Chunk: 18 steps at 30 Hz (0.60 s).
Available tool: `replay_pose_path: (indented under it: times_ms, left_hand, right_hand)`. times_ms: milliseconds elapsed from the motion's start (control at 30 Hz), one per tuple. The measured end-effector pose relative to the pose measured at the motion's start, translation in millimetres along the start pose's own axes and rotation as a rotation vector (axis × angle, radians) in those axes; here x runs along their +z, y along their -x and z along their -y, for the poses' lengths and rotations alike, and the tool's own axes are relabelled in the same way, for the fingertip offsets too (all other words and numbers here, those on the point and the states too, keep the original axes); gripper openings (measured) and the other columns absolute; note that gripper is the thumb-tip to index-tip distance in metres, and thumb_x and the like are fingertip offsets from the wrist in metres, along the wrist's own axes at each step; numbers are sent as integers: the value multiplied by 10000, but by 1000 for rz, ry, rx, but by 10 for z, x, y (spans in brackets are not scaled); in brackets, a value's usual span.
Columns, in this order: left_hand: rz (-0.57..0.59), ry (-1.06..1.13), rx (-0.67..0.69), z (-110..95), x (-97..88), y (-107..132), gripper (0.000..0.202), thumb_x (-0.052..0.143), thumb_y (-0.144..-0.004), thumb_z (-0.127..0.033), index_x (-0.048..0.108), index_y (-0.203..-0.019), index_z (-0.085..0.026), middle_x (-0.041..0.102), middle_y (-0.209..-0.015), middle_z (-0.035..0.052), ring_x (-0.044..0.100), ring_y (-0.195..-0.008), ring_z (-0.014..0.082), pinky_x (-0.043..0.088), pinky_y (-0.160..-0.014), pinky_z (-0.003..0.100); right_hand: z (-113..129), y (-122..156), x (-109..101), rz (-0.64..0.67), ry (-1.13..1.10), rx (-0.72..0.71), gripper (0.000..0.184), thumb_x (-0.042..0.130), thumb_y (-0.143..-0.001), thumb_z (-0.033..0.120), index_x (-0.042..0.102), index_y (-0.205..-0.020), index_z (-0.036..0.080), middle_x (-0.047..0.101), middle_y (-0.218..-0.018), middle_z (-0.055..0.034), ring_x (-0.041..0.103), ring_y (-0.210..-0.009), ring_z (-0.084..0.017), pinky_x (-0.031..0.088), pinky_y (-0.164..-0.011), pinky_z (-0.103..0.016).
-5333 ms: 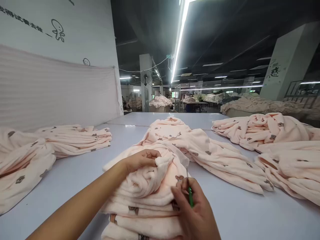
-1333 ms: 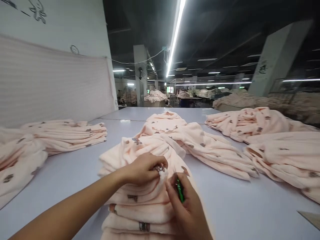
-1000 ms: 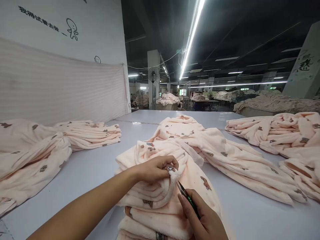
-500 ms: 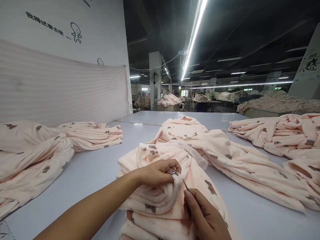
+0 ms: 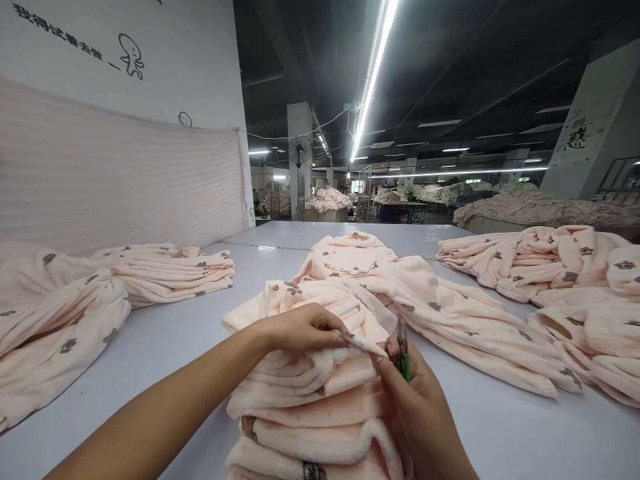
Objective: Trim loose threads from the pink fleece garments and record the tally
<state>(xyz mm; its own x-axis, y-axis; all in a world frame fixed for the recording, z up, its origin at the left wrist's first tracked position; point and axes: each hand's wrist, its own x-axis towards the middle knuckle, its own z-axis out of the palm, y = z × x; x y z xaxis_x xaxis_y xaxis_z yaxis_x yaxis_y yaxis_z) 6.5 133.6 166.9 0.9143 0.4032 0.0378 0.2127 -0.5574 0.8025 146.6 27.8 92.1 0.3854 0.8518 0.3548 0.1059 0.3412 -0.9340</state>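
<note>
A pale pink fleece garment (image 5: 305, 400) with small brown bear prints lies in a thick folded pile before me. My left hand (image 5: 303, 328) is closed, pinching the garment's edge between thumb and fingers. Opposite it, my right hand (image 5: 420, 397) pinches the same edge, so a short strip is stretched between both hands. Green-handled thread snips (image 5: 404, 353) are tucked in my right hand, blades pointing up and away from the fabric. The right hand's lower fingers are partly hidden.
More pink fleece garments lie on the pale table (image 5: 165, 353): a heap at left (image 5: 55, 333), one stretched behind the pile (image 5: 440, 313), and a stack at right (image 5: 560, 267). A striped pink cloth (image 5: 120, 160) hangs along the left wall. Heaped fabric bins (image 5: 327, 202) stand farther back.
My right hand has risen and turned; the snips, earlier pointed at the fabric edge, now point upward while thumb and finger pinch the edge. The view has swung slightly right.
</note>
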Motion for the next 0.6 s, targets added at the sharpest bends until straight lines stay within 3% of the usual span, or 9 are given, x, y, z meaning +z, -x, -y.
replay_pose_path:
  times_ms: [133, 267, 400, 600]
  left_hand:
    - [77, 70, -57, 85, -7, -65, 380, 518, -804, -463, 496, -605, -140, 312, -548, -54, 253, -529, 83, 205, -491, 229]
    - [75, 193, -110, 146, 41, -73, 476, 525, -746, -604, 466, -602, -154, 318, -539, -57, 236, -507, 79, 185, -476, 240]
    - [68, 274, -154, 144, 44, -61, 485, 564, -705, -619, 473, -604, -154, 310, -513, -66, 207, -484, 72, 149, -461, 246]
    - [61, 346, -171, 174, 43, -83, 415, 611, -684, -539, 533, -612, -138, 394, -536, -51, 258, -514, 76, 197, -490, 242]
  right_hand:
    - [-68, -101, -107, 73, 27, 77, 246, 554, -762, 438, 431, -730, 228, 441, -631, 48, 465, -583, -137, 427, -554, -252]
    - [-119, 11, -113, -2, 185, 83, 259, 613, -737, 463, 526, -763, 221, 525, -678, 20, 513, -666, -167, 429, -587, -248]
    - [-39, 183, -121, 15, 266, 6, 291, 482, -818, 536, 524, -879, 255, 598, -808, -8, 570, -725, -182, 453, -660, -258]
    - [-72, 287, -79, 1, 868, -130, 318, 325, -872, 567, 530, -883, 324, 668, -686, 15, 648, -597, -252, 407, -498, -296]
